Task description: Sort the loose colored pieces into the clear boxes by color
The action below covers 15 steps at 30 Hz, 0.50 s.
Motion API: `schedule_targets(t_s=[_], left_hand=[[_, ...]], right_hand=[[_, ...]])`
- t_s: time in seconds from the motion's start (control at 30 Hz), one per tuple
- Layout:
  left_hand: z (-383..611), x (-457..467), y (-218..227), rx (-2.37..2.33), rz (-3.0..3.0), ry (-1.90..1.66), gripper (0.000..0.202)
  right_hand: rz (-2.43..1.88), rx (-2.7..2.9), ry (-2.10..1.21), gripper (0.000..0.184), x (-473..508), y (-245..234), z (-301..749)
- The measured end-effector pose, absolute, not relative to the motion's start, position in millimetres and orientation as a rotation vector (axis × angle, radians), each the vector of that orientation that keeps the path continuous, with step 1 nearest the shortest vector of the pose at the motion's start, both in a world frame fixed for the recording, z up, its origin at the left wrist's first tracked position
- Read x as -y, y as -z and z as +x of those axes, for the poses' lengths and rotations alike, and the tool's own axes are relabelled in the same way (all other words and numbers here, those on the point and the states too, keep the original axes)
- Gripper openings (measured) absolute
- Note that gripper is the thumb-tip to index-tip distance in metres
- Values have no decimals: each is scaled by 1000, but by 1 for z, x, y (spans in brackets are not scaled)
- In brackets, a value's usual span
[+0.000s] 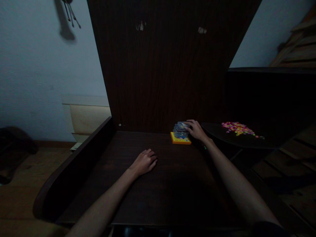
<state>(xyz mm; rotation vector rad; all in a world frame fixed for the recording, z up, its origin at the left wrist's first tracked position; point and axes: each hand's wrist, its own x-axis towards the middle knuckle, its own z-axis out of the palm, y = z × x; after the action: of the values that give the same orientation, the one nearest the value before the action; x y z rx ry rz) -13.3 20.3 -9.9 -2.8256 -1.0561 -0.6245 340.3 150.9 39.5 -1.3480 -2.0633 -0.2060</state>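
My left hand (144, 162) lies palm down on the dark wooden desk (128, 197), fingers loosely curled, holding nothing. My right hand (196, 129) reaches to the back of the desk and its fingers close on the top of a small stack of clear cases (180, 129). That stack rests on a flat orange-yellow box (179, 139) set against the tall dark back panel (160, 65).
A side shelf (222, 136) to the right carries a heap of small pink and yellow pieces (237, 128). A raised dark rail (74, 161) borders the desk's left side. Beyond it are a wooden floor and a pale wall. Wooden slats stand far right.
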Motion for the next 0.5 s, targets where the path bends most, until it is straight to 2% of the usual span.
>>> schedule_targets(t_s=[0.27,0.5], left_hand=[[-16,-14,-1,884,-2701,895,26],[-14,-2,-23,703,-2568,1474,14]], right_hand=[[-1301,1952,279,33,-96,-39,321],[-1211,1999,155,26,-20,11,272]])
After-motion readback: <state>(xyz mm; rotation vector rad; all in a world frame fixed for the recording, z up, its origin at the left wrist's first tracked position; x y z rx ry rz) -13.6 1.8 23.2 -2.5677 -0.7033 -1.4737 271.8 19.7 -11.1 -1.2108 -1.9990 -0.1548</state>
